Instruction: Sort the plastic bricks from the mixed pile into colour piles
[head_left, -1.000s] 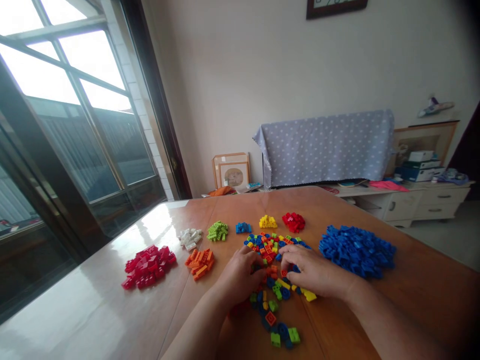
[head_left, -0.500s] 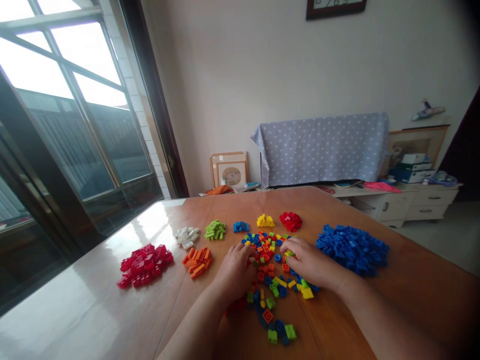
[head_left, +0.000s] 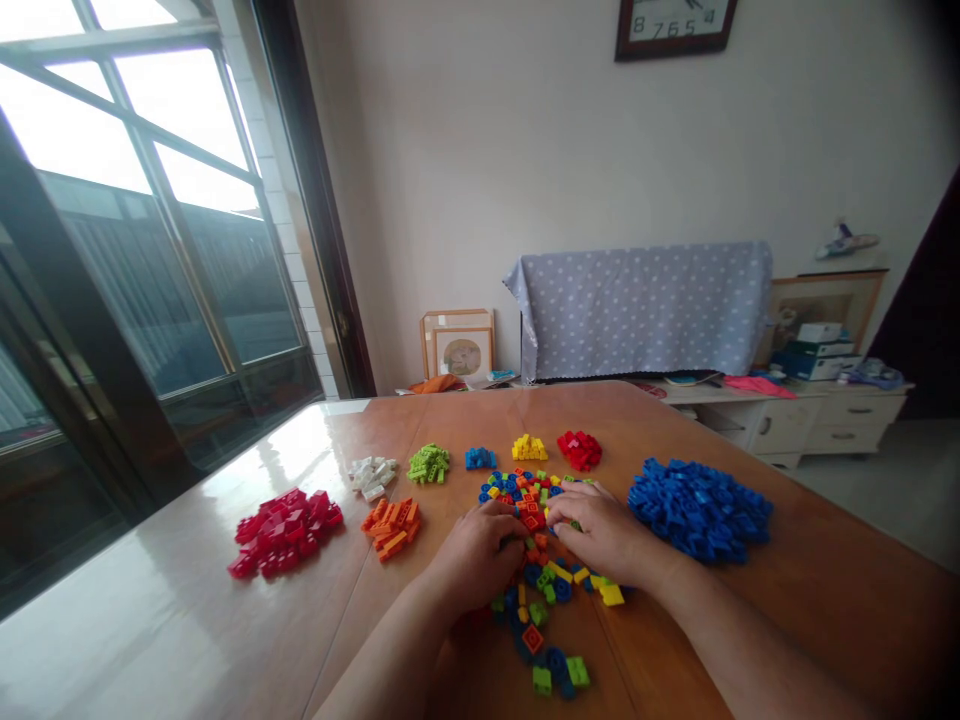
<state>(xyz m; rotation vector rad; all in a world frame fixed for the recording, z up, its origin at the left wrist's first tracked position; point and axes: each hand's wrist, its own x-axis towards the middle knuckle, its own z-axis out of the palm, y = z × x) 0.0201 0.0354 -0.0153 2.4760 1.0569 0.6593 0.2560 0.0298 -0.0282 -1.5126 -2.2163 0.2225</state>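
Observation:
A mixed heap of small coloured bricks (head_left: 534, 585) lies on the wooden table (head_left: 825, 600) in front of me. My left hand (head_left: 476, 558) rests on the heap's left side, fingers curled down into the bricks. My right hand (head_left: 600, 535) lies on its right side, fingers bent and pinching among the pieces; what either hand holds is hidden. Sorted piles surround the heap: a large blue pile (head_left: 699, 508) right of my right hand, an orange pile (head_left: 391, 526) left of my left hand, a big red pile (head_left: 281, 530) further left.
Small piles stand in a row behind the heap: white (head_left: 371, 474), green (head_left: 427, 463), blue (head_left: 478, 458), yellow (head_left: 529, 448), red (head_left: 579, 449). A window and dark door frame are at the left. A cloth-covered object and low white cabinet (head_left: 795, 425) stand beyond the table.
Both hands have shifted slightly toward the far part of the mixed heap and drawn closer together. The camera has tilted up a little. The sorted piles have not moved.

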